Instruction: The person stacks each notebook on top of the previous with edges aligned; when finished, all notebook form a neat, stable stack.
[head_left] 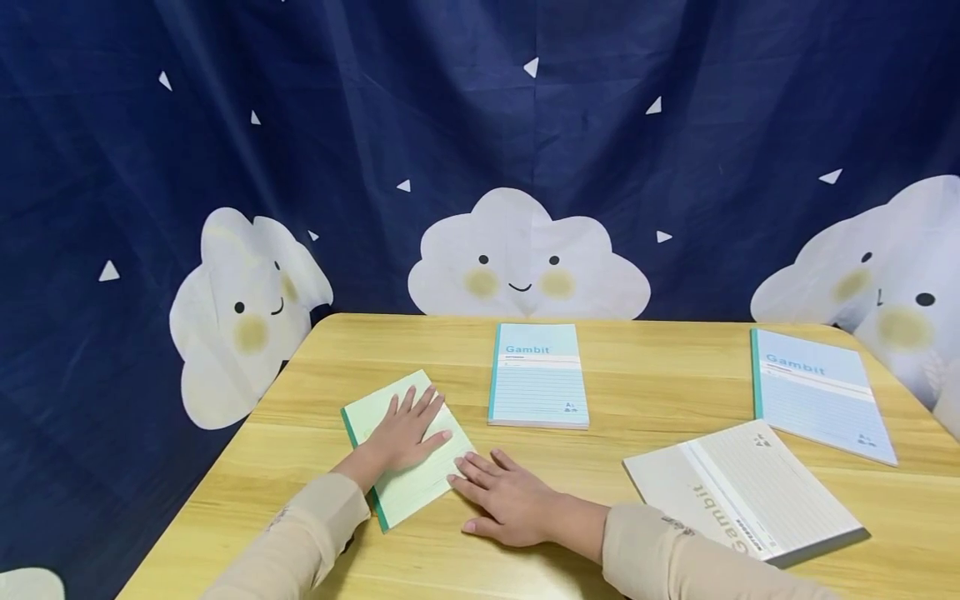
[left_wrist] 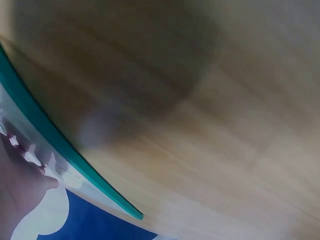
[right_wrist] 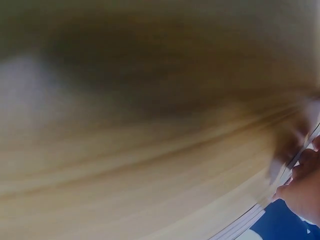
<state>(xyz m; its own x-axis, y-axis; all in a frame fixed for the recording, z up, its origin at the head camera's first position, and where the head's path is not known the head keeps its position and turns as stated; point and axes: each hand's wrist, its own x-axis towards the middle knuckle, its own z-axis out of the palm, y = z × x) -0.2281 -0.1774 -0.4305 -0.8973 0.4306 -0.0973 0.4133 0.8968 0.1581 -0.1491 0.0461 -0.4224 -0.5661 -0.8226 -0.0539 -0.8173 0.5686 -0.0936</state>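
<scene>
A pale green notebook (head_left: 431,475) with a green spine lies tilted on the wooden table, left of the middle. My left hand (head_left: 408,432) rests flat on its cover, fingers spread and straight. At the notebook's right edge, the fingertips of my right hand (head_left: 517,504) touch it, the fingers extended and the palm low over the table. The left wrist view shows the green spine (left_wrist: 70,150) running beside the left hand (left_wrist: 22,185). In the right wrist view, the right hand (right_wrist: 302,192) reaches the page edges (right_wrist: 240,225).
A light blue Gambit notebook (head_left: 537,383) lies at the back middle of the table (head_left: 300,467). Another blue notebook (head_left: 821,408) is at the far right, and a beige one (head_left: 750,475) lies askew beside the right forearm. Behind the table hangs a dark blue cloud-patterned curtain (head_left: 450,100).
</scene>
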